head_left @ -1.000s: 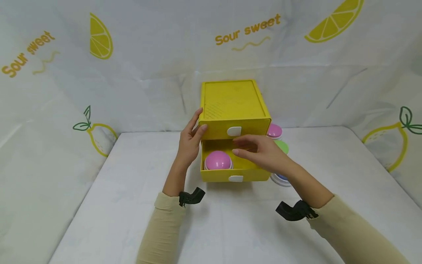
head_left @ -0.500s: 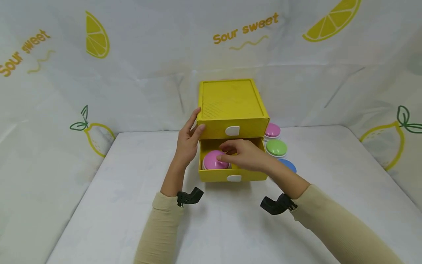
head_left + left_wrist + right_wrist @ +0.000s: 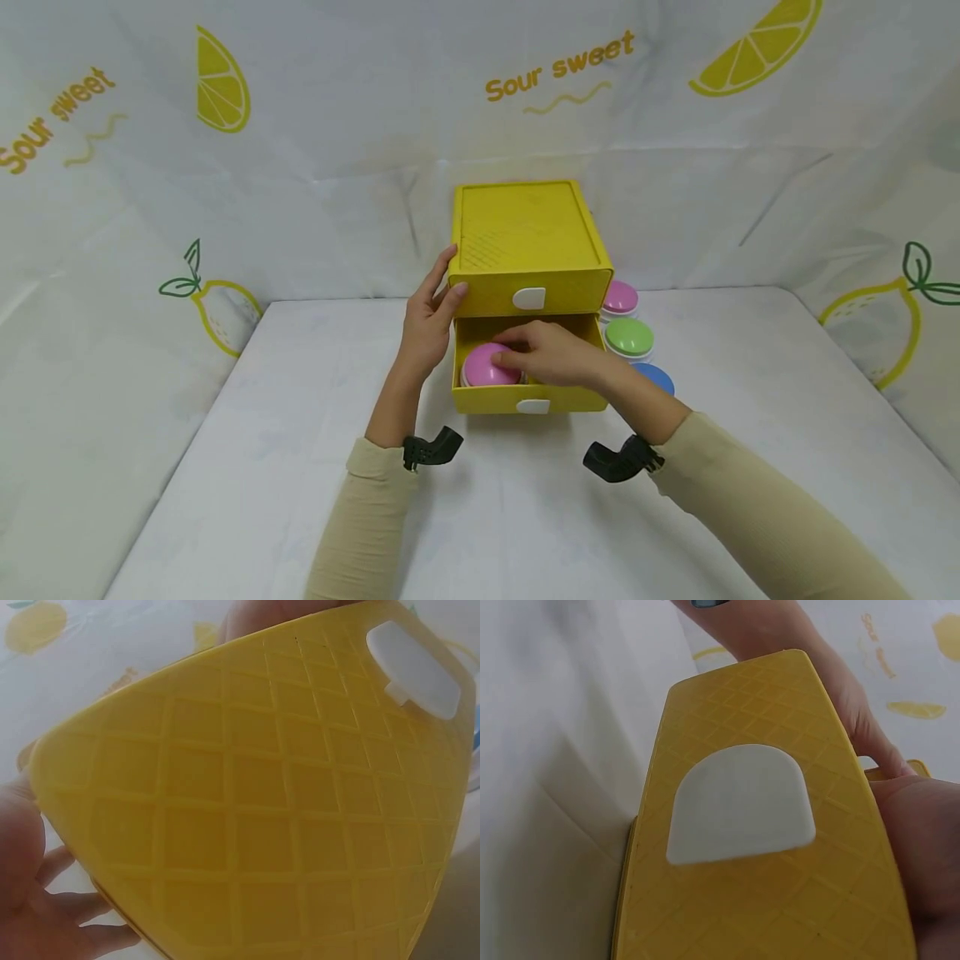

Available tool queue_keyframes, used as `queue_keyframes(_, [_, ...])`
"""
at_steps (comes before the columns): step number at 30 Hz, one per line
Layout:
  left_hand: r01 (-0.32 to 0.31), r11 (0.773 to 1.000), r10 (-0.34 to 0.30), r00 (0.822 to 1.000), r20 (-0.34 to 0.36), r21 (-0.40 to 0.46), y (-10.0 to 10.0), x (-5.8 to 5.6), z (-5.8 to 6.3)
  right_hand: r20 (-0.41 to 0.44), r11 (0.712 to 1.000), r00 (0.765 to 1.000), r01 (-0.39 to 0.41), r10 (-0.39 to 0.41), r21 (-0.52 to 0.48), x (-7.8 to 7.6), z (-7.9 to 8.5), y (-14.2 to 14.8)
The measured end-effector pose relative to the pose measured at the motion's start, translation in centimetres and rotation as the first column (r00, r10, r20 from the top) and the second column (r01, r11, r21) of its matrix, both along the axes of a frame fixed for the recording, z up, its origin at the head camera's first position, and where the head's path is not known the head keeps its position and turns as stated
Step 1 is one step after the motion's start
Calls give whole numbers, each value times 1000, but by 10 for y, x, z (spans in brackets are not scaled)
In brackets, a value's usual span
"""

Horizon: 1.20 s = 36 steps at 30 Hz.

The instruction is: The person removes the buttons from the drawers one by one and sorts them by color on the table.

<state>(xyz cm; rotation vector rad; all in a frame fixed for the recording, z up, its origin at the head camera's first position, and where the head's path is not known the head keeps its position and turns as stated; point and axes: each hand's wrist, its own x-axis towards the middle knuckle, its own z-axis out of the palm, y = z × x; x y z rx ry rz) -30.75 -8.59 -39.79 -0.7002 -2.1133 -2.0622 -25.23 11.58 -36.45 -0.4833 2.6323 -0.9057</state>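
Observation:
A yellow two-drawer cabinet [image 3: 525,225] stands on the table, its lower drawer [image 3: 480,402] pulled out. My left hand [image 3: 427,321] holds the cabinet's left front corner, thumb on the front and fingers along the side. Inside the drawer, on the left, sits a pink domed buzzer button [image 3: 482,367] with a white base. My right hand [image 3: 551,354] reaches in over the drawer front, thumb and curled fingers on the dome's right side. The yellow drawer front [image 3: 742,915] with its white handle [image 3: 739,802] fills much of the right wrist view and hides the button there.
Right of the cabinet stand more domed buttons: a pink one [image 3: 621,297], a green one [image 3: 630,337] and a blue one [image 3: 657,377], partly behind my right forearm. A white cloth backdrop [image 3: 337,225] with lemon prints rises behind the table.
My right hand has moved left and slightly down, from the drawer's right part onto the pink button. The green and blue buttons show more now. My left hand keeps its hold on the cabinet.

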Motion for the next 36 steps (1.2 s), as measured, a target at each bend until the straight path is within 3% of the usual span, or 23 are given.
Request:
queue_keyframes(10, [-6, 1000, 6, 1000, 27, -11, 0, 1, 0, -13, 992, 998, 61, -63, -107, 0, 0, 4])
queue_keyframes(24, [-2, 1000, 2, 1000, 18, -17, 0, 2, 1, 73, 986, 997, 32, -20, -161, 3, 2, -1])
queue_keyframes(29, [-11, 1000, 11, 1000, 15, -16, 0, 2, 1, 35, 989, 998, 56, -51, -135, 4, 4, -6])
queue_keyframes(36, [-7, 1000, 7, 1000, 28, 2, 0, 2, 0, -107, 991, 991, 71, -84, -116, 14, 7, -10])
